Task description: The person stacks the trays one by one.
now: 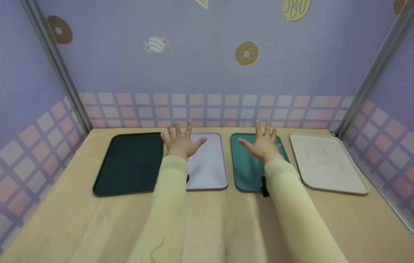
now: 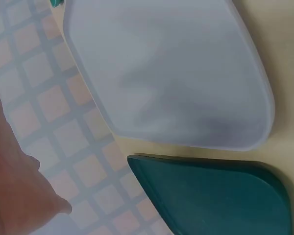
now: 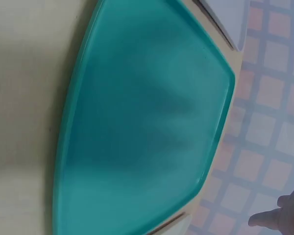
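Four trays would exceed a plain count, so several trays lie in a row on the table. My left hand [image 1: 182, 144], fingers spread, is held over the pale lilac tray [image 1: 208, 160] near its left edge. Its shadow falls on that tray in the left wrist view. My right hand [image 1: 264, 144], also spread with the thumb out, hovers over the teal tray [image 1: 245, 171]. Both hands hold nothing. To the left lies a dark green tray [image 1: 130, 164], and to the right an off-white tray [image 1: 325, 162] with faint grey marks.
The light wooden table [image 1: 207, 226] is bounded by a purple back wall [image 1: 199, 73] with a pink and white tile pattern. Side walls with grey metal corner posts [image 1: 59, 69] stand left and right.
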A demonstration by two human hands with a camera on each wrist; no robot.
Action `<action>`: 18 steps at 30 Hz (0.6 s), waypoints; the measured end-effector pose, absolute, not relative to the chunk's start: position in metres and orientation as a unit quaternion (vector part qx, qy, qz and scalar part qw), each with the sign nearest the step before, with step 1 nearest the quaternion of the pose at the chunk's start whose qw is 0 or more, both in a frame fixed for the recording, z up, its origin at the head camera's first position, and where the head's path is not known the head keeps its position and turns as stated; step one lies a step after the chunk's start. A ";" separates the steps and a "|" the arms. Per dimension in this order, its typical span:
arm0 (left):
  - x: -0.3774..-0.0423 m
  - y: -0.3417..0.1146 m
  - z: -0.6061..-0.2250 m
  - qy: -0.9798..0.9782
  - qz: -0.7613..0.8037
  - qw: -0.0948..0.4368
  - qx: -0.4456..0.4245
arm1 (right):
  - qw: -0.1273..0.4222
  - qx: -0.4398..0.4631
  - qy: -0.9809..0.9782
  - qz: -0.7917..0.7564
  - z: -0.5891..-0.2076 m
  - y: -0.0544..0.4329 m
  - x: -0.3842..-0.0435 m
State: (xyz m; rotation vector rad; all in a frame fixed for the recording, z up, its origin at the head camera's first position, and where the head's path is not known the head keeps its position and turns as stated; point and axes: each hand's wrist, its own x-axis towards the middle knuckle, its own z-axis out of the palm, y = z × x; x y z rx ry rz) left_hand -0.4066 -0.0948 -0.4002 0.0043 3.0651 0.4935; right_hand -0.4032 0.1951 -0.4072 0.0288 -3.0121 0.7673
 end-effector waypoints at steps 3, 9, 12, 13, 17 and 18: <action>-0.407 -0.104 -0.403 0.982 0.188 0.019 -0.003 | 0.014 0.006 -0.958 0.285 -0.409 0.193 -0.403; -0.407 -0.125 -0.410 0.959 0.278 0.040 -0.025 | 0.010 0.009 -0.926 0.377 -0.417 0.189 -0.404; -0.407 -0.135 -0.412 0.945 0.321 0.059 -0.033 | 0.018 0.008 -0.906 0.422 -0.422 0.186 -0.404; -0.406 -0.138 -0.413 0.940 0.333 0.064 -0.034 | 0.021 0.006 -0.899 0.438 -0.423 0.185 -0.403; -0.405 -0.148 -0.417 0.931 0.355 0.070 -0.035 | 0.019 -0.004 -0.865 0.502 -0.429 0.179 -0.403; -0.405 -0.150 -0.419 0.931 0.356 0.068 -0.038 | 0.012 -0.009 -0.855 0.519 -0.431 0.177 -0.402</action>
